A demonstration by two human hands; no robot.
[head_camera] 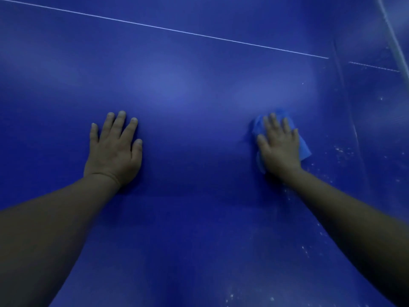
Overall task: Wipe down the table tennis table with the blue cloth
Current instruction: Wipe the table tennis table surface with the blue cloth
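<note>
Left hand (114, 149): flat on table (188, 89), fingers spread, holding nothing.
Right hand (279, 147): fingers straight, pressing blue cloth (304, 149) down.

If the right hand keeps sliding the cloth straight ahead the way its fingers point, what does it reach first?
Only bare table tennis table for a long stretch. The right hand, flat on the blue cloth, points up-frame, so the first thing it meets looks like the thin white line. Nothing stands in the way.

Dim, bluish light fills the scene, with a soft pale sheen (168, 85) of reflected light glowing in the middle.
</note>
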